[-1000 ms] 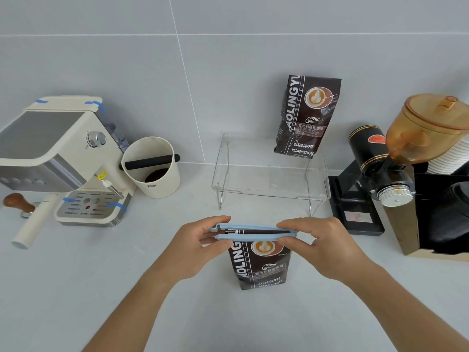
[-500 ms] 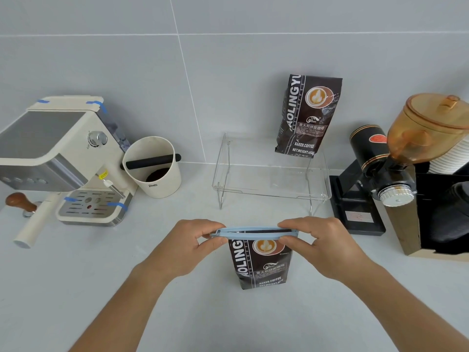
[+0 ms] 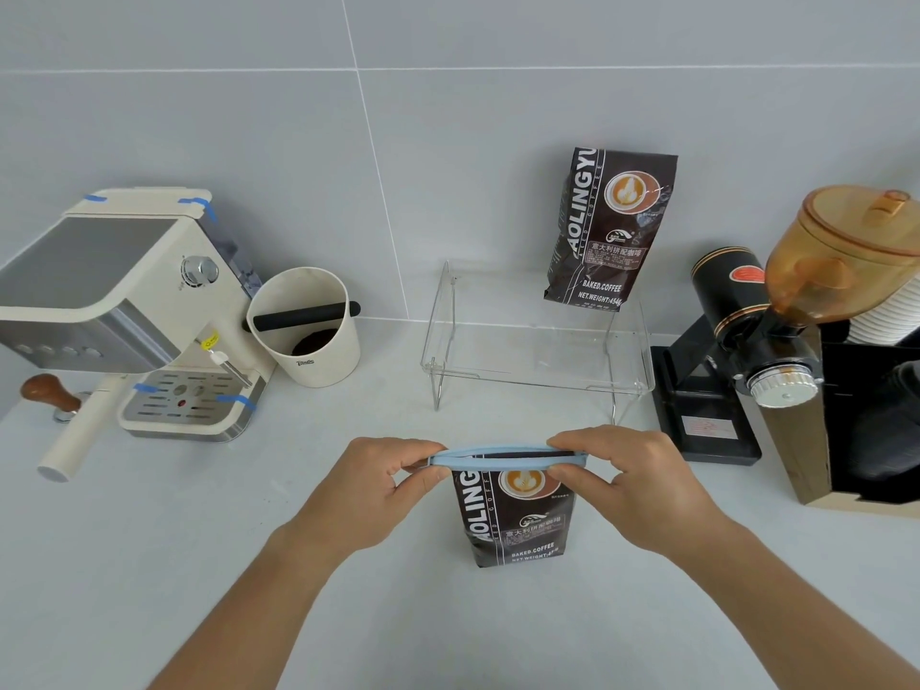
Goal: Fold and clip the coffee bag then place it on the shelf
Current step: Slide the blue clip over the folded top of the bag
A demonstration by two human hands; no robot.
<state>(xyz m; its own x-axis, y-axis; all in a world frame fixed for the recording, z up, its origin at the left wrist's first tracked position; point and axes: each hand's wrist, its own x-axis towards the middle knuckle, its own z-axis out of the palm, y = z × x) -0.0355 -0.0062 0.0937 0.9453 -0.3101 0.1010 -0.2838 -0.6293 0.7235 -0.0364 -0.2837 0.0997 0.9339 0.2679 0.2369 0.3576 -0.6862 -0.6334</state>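
1. A dark coffee bag [image 3: 515, 520] stands upright on the pale table [image 3: 149, 540], near the person and roughly in the middle of the scene.
2. Across its folded top lies a long light-blue clip [image 3: 505, 456], nearly level, with a thin dark strip of bag showing between its two bars.
3. The left hand [image 3: 371, 490] pinches the clip's left end between thumb and fingers (the thumb sits on the near side, just under the bar).
4. The right hand [image 3: 632, 483] pinches the right end in the same way, fingers curled over the top and thumb pressing from the near side.
5. Farther back stands a clear acrylic shelf [image 3: 537, 341], against the grey tiled wall.
6. A second coffee bag [image 3: 610, 226] of the same print sits on the shelf's far right side, leaning back against the wall.
7. To the far left is a cream espresso machine [image 3: 124, 311], with a wooden-handled tamper [image 3: 50, 395] on its left and a cream knock box [image 3: 303, 333] just to its right.
8. On the right sits a black grinder [image 3: 737, 351] with an amber hopper [image 3: 846, 251].
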